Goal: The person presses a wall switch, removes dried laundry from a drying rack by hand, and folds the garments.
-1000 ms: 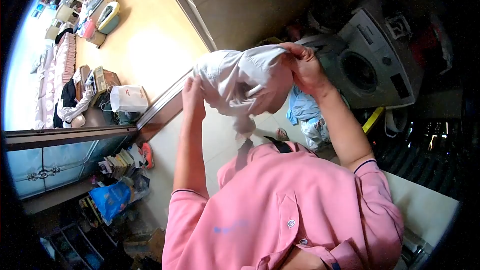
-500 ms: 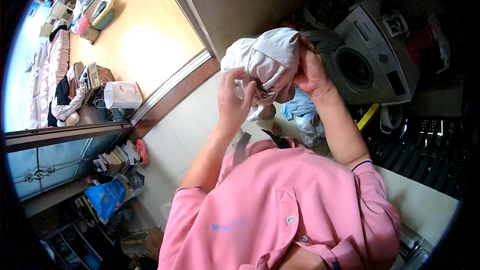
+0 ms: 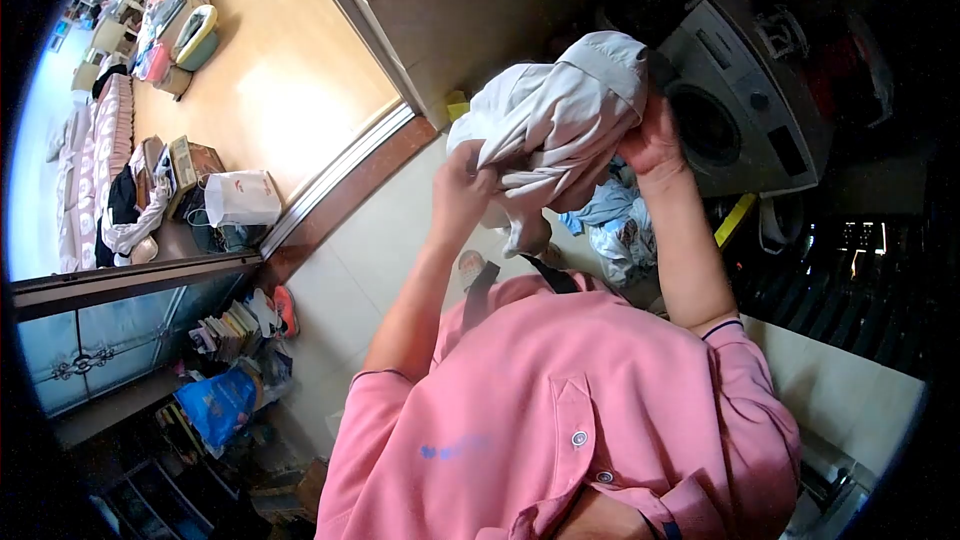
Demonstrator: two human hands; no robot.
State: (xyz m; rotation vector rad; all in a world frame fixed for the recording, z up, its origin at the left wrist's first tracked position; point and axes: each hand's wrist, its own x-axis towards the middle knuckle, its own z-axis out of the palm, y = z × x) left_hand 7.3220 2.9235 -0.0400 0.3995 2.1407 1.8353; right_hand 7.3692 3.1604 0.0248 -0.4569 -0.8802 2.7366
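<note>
A white garment, bunched in folds with a wide band along its upper edge, hangs in front of me between my two hands. My left hand is closed on its lower left side, fingers curled into the cloth. At the right end, my right hand grips the garment near the banded edge; its fingers are partly hidden behind the fabric. Below the garment, a heap of light blue and patterned clothes lies on the floor.
A front-loading washing machine stands at the right, beyond my right hand. At the left, a sliding-door track borders a bright room with a white paper bag. Books, an orange shoe and a blue bag sit lower left.
My hands have moved farther apart, the right one up and to the right. The garment is stretched wider and raised, and my left fingers have closed on the cloth.
</note>
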